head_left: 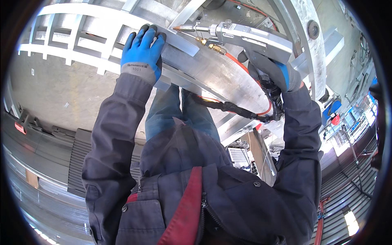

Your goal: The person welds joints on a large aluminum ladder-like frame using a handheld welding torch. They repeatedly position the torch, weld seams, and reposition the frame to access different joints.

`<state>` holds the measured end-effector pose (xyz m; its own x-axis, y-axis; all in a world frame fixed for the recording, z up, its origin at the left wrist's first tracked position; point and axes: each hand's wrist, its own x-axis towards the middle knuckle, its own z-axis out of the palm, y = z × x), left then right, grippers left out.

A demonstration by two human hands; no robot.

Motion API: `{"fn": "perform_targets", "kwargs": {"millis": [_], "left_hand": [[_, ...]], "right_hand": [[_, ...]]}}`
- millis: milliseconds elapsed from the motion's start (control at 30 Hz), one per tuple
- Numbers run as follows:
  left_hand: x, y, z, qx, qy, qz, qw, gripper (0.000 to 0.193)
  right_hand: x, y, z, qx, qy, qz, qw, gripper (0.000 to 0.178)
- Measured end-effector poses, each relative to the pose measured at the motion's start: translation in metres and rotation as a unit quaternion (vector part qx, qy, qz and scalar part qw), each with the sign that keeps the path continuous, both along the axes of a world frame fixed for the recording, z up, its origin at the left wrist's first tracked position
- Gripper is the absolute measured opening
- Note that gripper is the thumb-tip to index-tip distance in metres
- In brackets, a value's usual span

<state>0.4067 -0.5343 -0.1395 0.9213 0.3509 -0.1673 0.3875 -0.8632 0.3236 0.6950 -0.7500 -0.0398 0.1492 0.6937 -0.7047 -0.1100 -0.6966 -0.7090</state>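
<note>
My left hand [141, 52], in a blue and grey glove, lies over a curved silver metal frame, its fingers bent over the end of a short flat metal bar [182, 43]. The thumb is mostly hidden. My right hand [277, 73], gloved alike, is closed round the handle of a boxy silver welding gun [255, 38]. The gun's copper-coloured nozzle [179, 28] points left, close to the bar and my left fingertips. Brass fittings [212, 45] sit beneath the gun's front, with an orange hose [241, 63] running back past my right wrist.
The ladder-like frame [94, 14] with several crosspieces stretches to the upper left. At the upper right stands another curved metal beam [312, 49] with a round hole. A black-wrapped cable [232, 108] hangs before my legs. Ribbed dark panels [81, 163] lie at the left.
</note>
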Motion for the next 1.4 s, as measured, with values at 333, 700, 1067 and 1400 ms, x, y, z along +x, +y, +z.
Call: {"fn": "perform_targets", "kwargs": {"millis": [333, 700, 1067, 1400], "left_hand": [[-0.001, 0.000, -0.004, 0.011, 0.002, -0.001, 1.000, 0.045], [0.001, 0.001, 0.000, 0.020, -0.021, -0.011, 1.000, 0.042], [0.003, 0.002, 0.001, 0.025, -0.013, -0.015, 0.999, 0.040], [0.002, 0.000, 0.001, 0.025, -0.020, -0.010, 0.999, 0.042]], "right_hand": [[0.013, 0.005, 0.042, 0.031, -0.015, -0.047, 0.998, 0.033], [0.023, 0.015, -0.004, 0.043, -0.061, 0.104, 0.992, 0.040], [0.024, 0.023, -0.012, 0.044, -0.034, 0.119, 0.991, 0.042], [0.023, 0.021, -0.018, 0.075, -0.042, 0.096, 0.992, 0.042]]}}
